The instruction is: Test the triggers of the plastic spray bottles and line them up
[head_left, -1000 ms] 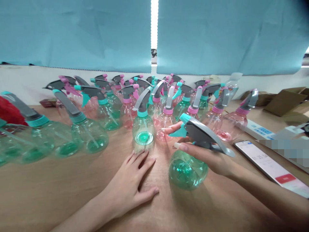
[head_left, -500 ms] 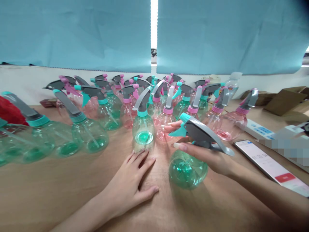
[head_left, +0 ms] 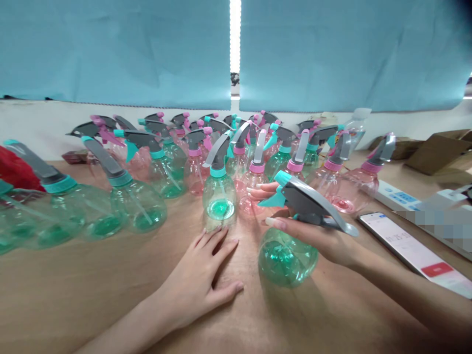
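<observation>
A green bottle (head_left: 287, 260) is held at the neck by the right hand (head_left: 328, 242), clamped between thumb and fingers; whether its base meets the table (head_left: 92, 300) cannot be told. The left hand (head_left: 199, 280) is laid on the table, fingers spread, just before a second bottle (head_left: 220, 194). A phone (head_left: 409, 248) is noted beyond the right wrist.

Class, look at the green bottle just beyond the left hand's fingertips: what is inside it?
Inside the green bottle, a thin pale tube runs down. The turquoise collar covers its top end. Whether there is liquid at the bottom, I cannot tell.
</observation>
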Available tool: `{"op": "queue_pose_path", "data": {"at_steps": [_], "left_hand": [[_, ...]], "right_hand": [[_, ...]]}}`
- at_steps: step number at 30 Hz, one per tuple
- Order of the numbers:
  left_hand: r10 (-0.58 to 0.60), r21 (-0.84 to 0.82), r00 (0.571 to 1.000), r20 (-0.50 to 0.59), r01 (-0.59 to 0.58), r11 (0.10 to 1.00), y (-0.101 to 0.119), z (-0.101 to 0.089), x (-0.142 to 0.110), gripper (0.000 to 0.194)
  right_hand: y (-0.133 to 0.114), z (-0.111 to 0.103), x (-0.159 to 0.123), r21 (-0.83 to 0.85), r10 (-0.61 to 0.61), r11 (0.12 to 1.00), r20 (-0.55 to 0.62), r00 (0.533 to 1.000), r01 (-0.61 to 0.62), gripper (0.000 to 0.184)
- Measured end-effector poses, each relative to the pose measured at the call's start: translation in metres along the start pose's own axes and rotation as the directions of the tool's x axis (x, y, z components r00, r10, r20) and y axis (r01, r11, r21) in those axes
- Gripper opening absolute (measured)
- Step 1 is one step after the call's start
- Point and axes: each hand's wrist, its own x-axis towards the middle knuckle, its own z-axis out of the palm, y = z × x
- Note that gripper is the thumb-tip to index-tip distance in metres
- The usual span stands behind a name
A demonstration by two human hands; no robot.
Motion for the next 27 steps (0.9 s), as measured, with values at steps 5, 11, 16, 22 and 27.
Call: {"op": "queue_pose_path", "data": {"at_steps": [5,11,16,22,27], "left_hand": [[-0.006,0.019,1.0,0.015,0.005,1.0,0.0005,-0.0006,0.0,0.065],[-0.008,0.019,1.0,0.015,0.008,1.0,0.0021,-0.0021,0.0001,0.065],[-0.002,0.015,1.0,0.013,0.001,1.0,0.0013,-0.0004,-0.0005,0.065],[0.0,0.015,1.0,0.0,0.0,1.0,0.0001,0.0011,-0.0019,0.065],[-0.004,0.021,1.0,0.009,0.004,1.0,0.0008,-0.001,0.0002,0.065]], "right_hand": [[0.0048,0.0006,-0.0018,-0.026,-0.05,0.998,-0.038,0.998,0.049,0.019],[0.0058,-0.0004,-0.0023,-0.092,-0.061,0.994,-0.058,0.996,0.055,0.013],[0.0078,-0.0018,-0.0049,-0.137,-0.015,0.991,-0.101,0.995,0.001,0.008],[0.0053,0.0006,-0.0035,-0.098,-0.037,0.995,-0.129,0.991,0.025,0.01],[0.0064,0.0001,-0.0023,-0.112,0.01,0.994,-0.087,0.996,-0.02,0.011]]}}
